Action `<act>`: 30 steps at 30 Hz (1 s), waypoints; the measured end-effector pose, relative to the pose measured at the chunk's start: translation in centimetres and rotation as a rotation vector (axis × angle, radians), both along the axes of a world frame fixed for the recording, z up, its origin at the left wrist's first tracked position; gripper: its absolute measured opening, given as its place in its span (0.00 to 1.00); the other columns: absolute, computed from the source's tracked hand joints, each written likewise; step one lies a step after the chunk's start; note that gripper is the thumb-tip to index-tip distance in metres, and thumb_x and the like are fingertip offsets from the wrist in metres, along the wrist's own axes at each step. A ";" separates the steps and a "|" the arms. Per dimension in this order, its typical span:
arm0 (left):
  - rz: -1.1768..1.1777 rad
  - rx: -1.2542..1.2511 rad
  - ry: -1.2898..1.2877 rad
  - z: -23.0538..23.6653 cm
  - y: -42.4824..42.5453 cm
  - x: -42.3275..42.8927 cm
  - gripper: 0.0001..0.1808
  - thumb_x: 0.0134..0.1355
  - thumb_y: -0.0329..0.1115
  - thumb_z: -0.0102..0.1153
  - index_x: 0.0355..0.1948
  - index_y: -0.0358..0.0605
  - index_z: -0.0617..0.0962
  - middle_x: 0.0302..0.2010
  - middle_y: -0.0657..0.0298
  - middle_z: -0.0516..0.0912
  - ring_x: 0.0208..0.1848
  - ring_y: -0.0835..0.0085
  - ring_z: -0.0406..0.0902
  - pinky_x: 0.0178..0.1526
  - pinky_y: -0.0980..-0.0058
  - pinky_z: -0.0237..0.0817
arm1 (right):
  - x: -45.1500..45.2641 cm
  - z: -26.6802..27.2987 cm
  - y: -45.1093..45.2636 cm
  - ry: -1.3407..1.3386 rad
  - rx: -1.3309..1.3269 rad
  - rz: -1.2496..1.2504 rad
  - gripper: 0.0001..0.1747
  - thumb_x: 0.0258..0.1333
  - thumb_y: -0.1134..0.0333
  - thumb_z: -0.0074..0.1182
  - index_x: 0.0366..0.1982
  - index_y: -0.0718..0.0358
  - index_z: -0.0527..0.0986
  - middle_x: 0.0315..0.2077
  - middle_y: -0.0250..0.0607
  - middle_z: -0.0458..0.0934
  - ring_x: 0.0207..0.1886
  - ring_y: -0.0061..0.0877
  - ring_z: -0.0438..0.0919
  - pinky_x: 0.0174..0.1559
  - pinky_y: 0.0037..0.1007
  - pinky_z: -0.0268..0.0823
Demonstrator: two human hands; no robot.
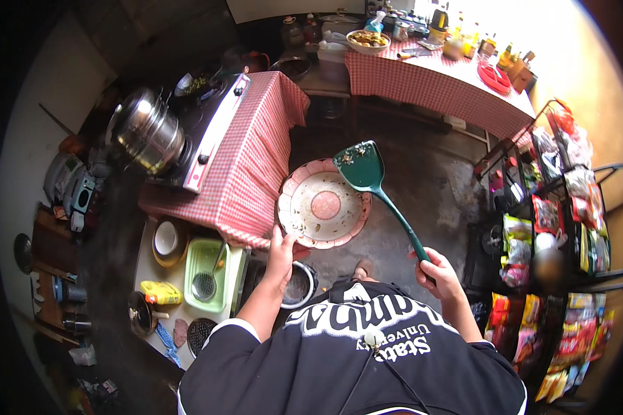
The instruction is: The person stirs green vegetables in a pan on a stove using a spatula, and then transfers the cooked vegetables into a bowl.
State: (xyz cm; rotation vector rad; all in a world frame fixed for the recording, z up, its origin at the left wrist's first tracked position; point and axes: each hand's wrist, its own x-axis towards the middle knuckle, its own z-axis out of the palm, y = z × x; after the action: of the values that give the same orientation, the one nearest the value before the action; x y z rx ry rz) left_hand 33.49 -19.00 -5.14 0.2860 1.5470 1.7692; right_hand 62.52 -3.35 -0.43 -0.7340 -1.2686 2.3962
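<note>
My left hand (281,255) grips the near left rim of a round pink-and-white plate (337,220), whose surface is soiled with food scraps. In my right hand (438,271) is the handle of a dark green cooking spatula (362,167). White and brown bits of food cling to the spatula's blade, which overlaps the plate's upper right edge in the view; whether they touch I cannot tell. Both are in the air above the floor.
On the left, a gas stove (207,145) with a metal steamer pot (153,132) stands on a checked cloth (254,166). Nearer are a green basket (226,301) and a bucket (311,296). A food bowl (368,47) sits on the far table (420,78); racks of packets (545,215) stand right.
</note>
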 end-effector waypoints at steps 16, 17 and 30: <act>-0.520 -0.046 -0.018 0.1 54.7 -16.2 0.18 0.57 0.39 0.44 0.47 0.46 0.65 0.38 0.61 0.76 0.37 0.70 0.76 0.39 0.68 0.69 | -13.9 -0.4 33.6 0.188 -0.051 -0.387 0.15 0.53 0.67 0.45 0.42 0.67 0.65 0.13 0.28 0.60 0.12 0.12 0.55 0.16 0.14 0.46; -0.672 0.045 -0.055 0.1 59.4 -15.6 0.17 0.58 0.40 0.44 0.47 0.45 0.67 0.39 0.60 0.76 0.38 0.69 0.76 0.41 0.67 0.69 | -14.2 -0.3 34.5 0.192 -0.065 -0.472 0.15 0.53 0.67 0.45 0.42 0.67 0.64 0.13 0.28 0.60 0.11 0.12 0.55 0.16 0.14 0.46; -0.357 -0.045 -0.260 -12.8 98.3 -8.4 0.32 0.49 0.39 0.56 0.49 0.39 0.55 0.46 0.49 0.67 0.36 0.57 0.75 0.21 0.60 0.73 | -15.6 0.0 53.9 0.092 0.085 -0.758 0.18 0.52 0.63 0.49 0.40 0.66 0.65 0.11 0.27 0.59 0.09 0.12 0.54 0.13 0.15 0.45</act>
State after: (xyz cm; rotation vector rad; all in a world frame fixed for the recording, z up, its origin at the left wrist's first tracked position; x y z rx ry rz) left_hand 25.04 79.34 -17.89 0.2785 1.2599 1.4290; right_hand 46.97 50.53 -0.47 -0.8698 -0.8369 1.7249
